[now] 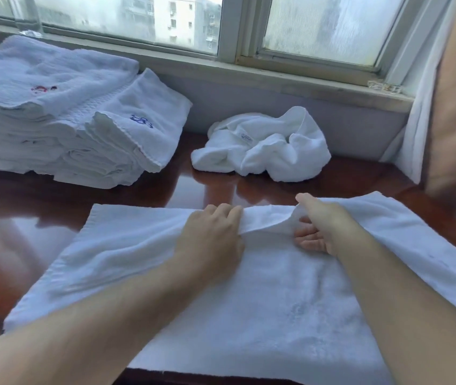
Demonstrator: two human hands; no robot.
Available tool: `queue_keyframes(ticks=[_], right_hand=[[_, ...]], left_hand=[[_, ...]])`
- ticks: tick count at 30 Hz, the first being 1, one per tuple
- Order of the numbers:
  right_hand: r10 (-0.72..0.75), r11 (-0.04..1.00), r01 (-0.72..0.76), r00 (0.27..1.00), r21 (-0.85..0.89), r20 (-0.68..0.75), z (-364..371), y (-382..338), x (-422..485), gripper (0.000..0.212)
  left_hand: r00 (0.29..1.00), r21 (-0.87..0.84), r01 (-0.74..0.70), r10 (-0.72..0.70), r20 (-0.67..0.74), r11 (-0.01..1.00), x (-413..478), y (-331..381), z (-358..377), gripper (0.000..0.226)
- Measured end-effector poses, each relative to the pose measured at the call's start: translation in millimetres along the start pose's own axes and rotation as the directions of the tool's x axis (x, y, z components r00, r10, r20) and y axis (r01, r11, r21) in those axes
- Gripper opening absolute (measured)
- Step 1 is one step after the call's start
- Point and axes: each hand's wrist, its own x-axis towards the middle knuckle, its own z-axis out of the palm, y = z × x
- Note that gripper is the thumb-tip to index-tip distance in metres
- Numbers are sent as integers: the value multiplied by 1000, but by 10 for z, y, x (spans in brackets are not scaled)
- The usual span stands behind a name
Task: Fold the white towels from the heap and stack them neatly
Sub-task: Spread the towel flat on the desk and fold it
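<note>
Spread towel (249, 301): flat on the glossy dark surface (138, 195), nearest the person.
Left hand (210, 232): fingers curled, gripping its far hem.
Right hand (321, 226): pinches the same hem, thumb above, fingers beneath the raised cloth.
Folded stack (54, 120): far left.
Crumpled heap (263, 145): far centre, below the window.

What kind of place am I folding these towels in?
Probably a hotel or guesthouse room: a big stack of folded white towels with stitched logos, on a glossy wooden table beside a window facing apartment blocks.
</note>
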Motion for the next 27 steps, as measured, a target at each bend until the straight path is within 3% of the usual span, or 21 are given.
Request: queue_keyframes(ticks=[2,5,7,10,13,15,17,19,21,22,24,27], right_hand=[[-28,970,10,997,-245,-70,-97,-80,71,49],[-62,862,20,996,-507,-67,-123,-204,143,52],[-62,813,21,997,-582,-50,-99,-257,205,48],[-23,831,6,999,-556,-24,-50,-298,217,21],[-53,982,44,998,-185,-42,-28,-292,253,18],[-130,978,145,985,147,-111,-52,-228,301,21],[-145,880,229,964,416,-224,-124,-121,289,29],[-62,681,223,967,698,-249,-260,-29,265,32],[15,497,214,967,841,-255,-422,60,237,26],[53,503,215,959,837,-279,-482,118,220,21],[151,687,177,914,705,-376,-594,241,248,23],[113,961,34,858,274,-502,-729,346,313,46]], left_hand=[[999,-7,1,-1,-34,1000,-6,1,37,40],[990,-57,-92,85,-110,994,-18,-52,63,38],[975,-103,-180,164,-152,978,-56,-66,49,37],[959,-156,-242,212,-186,958,-94,-78,33,38],[957,-171,-241,205,-205,955,-76,-99,28,42],[961,-184,-233,197,-196,955,-59,-107,37,47],[956,-198,-253,213,-203,947,-46,-116,50,51],[948,-196,-283,243,-206,939,-44,-123,71,52],[945,-200,-297,259,-199,933,-53,-127,60,52],[946,-205,-301,264,-189,931,-61,-135,51,52],[938,-199,-329,295,-182,923,-69,-152,38,51],[971,-186,-240,233,-62,953,-58,-113,-4,52]])
